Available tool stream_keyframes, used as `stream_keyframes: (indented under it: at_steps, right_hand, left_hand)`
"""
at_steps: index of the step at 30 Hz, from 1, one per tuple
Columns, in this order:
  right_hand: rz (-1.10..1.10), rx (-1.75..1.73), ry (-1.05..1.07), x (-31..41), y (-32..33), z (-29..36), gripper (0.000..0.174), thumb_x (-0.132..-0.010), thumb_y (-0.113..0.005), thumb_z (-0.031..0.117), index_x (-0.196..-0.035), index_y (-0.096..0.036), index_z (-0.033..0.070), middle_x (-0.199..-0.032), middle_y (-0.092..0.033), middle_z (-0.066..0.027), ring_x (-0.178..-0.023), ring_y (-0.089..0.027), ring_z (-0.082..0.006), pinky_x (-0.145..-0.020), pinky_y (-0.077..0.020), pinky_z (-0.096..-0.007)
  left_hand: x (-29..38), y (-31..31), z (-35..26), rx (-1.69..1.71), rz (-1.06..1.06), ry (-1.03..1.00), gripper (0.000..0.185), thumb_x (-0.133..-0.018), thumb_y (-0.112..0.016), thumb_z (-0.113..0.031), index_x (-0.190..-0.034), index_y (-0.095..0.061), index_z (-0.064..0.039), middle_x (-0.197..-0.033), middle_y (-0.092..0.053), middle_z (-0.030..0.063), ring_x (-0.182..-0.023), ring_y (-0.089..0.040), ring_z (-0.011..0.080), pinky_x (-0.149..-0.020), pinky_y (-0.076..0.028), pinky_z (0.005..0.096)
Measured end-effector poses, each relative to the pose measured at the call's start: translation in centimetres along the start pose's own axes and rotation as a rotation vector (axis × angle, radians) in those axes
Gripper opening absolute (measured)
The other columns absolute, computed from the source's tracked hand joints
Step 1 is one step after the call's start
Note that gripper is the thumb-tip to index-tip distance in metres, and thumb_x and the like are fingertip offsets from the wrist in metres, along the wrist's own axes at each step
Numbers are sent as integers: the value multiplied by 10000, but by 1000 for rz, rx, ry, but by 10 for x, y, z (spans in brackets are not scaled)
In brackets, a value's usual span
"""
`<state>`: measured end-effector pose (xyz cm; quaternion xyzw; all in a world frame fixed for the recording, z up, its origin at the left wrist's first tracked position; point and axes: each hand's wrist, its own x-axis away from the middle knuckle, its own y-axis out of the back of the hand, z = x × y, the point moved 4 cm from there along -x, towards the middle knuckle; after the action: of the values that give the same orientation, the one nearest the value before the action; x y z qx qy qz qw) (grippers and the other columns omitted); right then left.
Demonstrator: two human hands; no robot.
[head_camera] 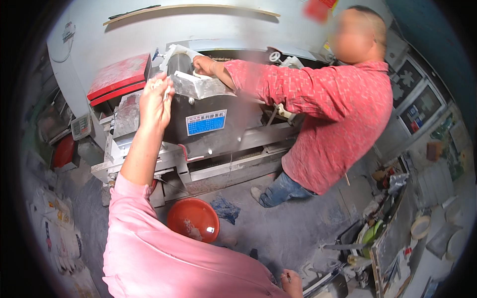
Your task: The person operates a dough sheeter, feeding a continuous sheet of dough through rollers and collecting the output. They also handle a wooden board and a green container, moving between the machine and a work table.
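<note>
My left hand is raised at the left end of a metal noodle-rolling machine. Its fingers are closed around pale dough bits, which show between them. Just beyond it lie the grey roller and an angled metal guard. A co-worker's hand reaches over that guard beside the roller. Low in the picture, my right hand hangs near my body with its fingers curled; whether anything is inside is unclear.
A co-worker in a red patterned shirt stands at the machine's right. On the floor are an orange-red basin with pale residue and a crumpled blue bag. Sacks stack at left; a red metal cover sits behind. Clutter fills the lower right.
</note>
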<state>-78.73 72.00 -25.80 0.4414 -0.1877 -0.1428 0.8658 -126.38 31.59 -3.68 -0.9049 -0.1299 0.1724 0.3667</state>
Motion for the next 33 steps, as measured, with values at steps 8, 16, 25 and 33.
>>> stream_keyframes:
  at_steps: [8,16,25,33]
  right_hand:
    - [393,145,-133,-80,-1,-50,361,-853,-511,336,-1067,-565,51,-1078,-580,-225,-992,-548,-369,-826,-425,-459]
    - [463,166,-75,-128,4,-57,323,-822,-538,299,-1025,-594,54,-1042,-588,-207,-952,-565,-351,-815,-442,-446]
    - [476,160,-83,-144,4,-70,282,-788,-569,257,-977,-626,57,-1003,-597,-187,-907,-583,-331,-803,-461,-431]
    - [529,196,-122,-102,-8,-109,246,-757,-596,220,-935,-655,60,-968,-605,-169,-867,-600,-314,-793,-478,-418]
  left_hand:
    - [-102,-55,8,-209,28,-142,238,-820,-553,33,-1051,-509,67,-969,-535,128,-811,-570,170,-635,-488,240]
    - [-169,-64,63,-587,10,273,193,-846,-604,-252,-865,-549,-68,-771,-517,32,-651,-504,136,-583,-430,306]
    - [-216,-70,122,-1644,283,230,488,-865,-465,-328,-1150,-542,61,-1262,-496,230,-1182,-456,377,-959,-362,452]
    - [-156,-120,72,-1597,-240,-858,429,-836,-499,-328,-1215,-529,-128,-1280,-463,170,-1227,-385,342,-1005,-291,467]
